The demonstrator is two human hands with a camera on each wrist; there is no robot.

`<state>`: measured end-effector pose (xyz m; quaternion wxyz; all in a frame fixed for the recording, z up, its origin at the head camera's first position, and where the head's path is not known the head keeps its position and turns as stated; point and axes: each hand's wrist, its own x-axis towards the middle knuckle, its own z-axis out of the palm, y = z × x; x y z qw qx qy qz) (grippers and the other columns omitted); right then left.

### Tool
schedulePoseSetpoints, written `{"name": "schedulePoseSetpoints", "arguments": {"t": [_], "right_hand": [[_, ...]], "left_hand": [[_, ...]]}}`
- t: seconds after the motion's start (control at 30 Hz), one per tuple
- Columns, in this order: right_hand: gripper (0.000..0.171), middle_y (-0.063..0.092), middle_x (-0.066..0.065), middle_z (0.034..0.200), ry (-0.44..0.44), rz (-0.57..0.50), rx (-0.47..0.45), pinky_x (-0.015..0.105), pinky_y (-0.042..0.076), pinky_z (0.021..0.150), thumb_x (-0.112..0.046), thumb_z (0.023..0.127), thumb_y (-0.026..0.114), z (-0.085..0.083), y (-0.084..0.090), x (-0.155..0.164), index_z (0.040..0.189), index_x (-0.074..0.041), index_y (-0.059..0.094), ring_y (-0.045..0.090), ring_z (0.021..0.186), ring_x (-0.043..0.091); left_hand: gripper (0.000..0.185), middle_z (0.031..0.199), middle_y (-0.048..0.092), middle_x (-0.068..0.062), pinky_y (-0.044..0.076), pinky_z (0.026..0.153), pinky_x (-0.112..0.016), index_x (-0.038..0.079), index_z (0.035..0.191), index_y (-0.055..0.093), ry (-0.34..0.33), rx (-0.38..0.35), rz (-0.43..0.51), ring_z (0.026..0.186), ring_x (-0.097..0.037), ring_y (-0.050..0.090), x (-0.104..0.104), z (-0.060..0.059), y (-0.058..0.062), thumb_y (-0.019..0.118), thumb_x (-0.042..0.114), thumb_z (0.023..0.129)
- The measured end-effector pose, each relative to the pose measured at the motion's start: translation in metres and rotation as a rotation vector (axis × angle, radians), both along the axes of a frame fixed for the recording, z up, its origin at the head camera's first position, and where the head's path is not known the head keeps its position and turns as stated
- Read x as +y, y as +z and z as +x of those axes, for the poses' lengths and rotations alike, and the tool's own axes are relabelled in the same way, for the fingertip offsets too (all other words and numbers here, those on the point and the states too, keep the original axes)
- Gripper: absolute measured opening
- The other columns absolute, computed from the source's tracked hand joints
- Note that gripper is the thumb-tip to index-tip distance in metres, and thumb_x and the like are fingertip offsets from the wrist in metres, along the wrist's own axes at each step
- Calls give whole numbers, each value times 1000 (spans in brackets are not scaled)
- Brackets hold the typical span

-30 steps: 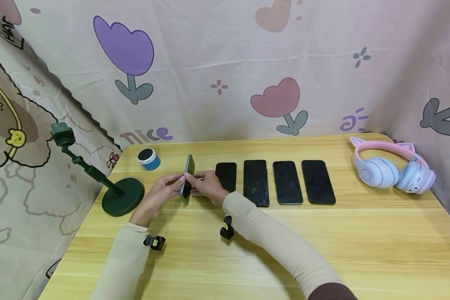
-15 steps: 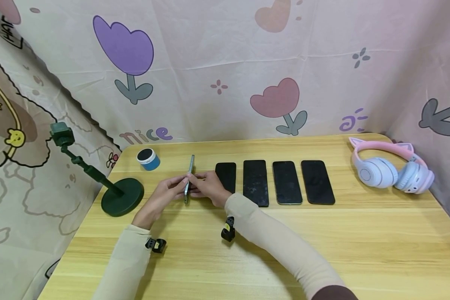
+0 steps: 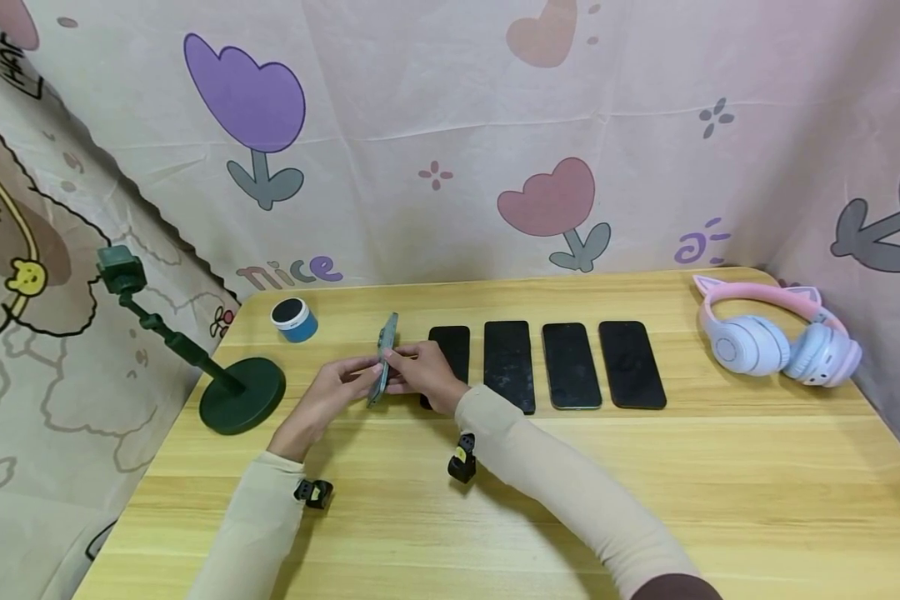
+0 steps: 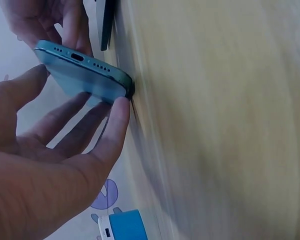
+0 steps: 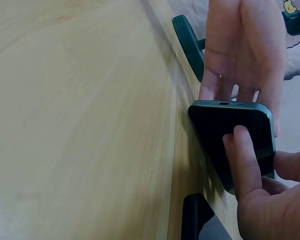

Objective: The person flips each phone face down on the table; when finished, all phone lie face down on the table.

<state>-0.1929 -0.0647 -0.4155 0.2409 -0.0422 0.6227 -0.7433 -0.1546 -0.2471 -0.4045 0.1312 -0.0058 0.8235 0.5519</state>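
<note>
Both hands hold a pale green smartphone on its long edge, close over the table's left half. My left hand grips it from the left, with its fingers against the back and lower edge. From the other side, my right hand grips it, fingers across the dark screen and thumb at the edge. The charging port end faces the wrist cameras. Just right of the hands, a black phone lies partly hidden behind the right hand.
Three more dark phones, one smudged phone among them, lie in a row to the right. A green stand and a blue-white round speaker stand at left. Cat-ear headphones rest at the right end. A printed cloth hangs behind the table.
Between both hands the smartphone has turned about its long axis: first its screen side showed, then only the edge, now its back with the camera bump. The other phones have stayed put.
</note>
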Motion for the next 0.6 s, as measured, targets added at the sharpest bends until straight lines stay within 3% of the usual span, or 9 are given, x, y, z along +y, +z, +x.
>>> {"name": "schedulePoseSetpoints", "arguments": {"t": [0.3, 0.6], "right_hand": [[32, 73, 15, 92, -38, 42, -2, 38, 60, 78, -12, 101, 63, -2, -1, 5, 127, 6, 67, 75, 82, 28], [31, 74, 15, 89, -95, 140, 43, 34, 61, 71, -4, 96, 69, -3, -2, 8, 125, 9, 67, 74, 72, 21]], "left_hand": [[60, 151, 46, -23, 37, 111, -57, 2, 149, 49, 2, 19, -103, 138, -40, 45, 2, 1, -1, 63, 36, 102], [62, 149, 49, -22, 43, 107, -53, -1, 151, 45, 19, 23, -183, 134, -39, 49, 7, 0, -3, 67, 28, 101]]}}
